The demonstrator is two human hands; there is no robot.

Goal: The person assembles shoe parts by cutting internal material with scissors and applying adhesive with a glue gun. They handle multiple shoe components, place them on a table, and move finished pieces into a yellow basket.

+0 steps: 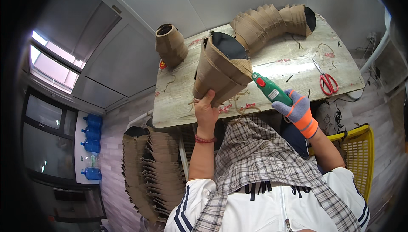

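My left hand (pixel 206 112), bare and with a red bead bracelet at the wrist, grips the lower part of a brown tapered pot-like cover (pixel 221 77). Its wide top is tilted up and away, showing a black lining. My right hand (pixel 301 115) wears a grey and orange glove and is wrapped round a green handheld power tool (pixel 272 90) with a red button. The tool's front end meets the cover's right rim; its working tip is hidden or too small to make out. Red-handled scissors (pixel 327 83) lie on the table to the right.
On the pale wooden table (pixel 178 104), a curved row of nested brown covers (pixel 272 25) lies at the back; another brown cover (pixel 171 45) stands at left. Dark scraps and string ends are scattered about. Nested stacks (pixel 159 168) lean below left; a yellow basket (pixel 366 160) stands at right.
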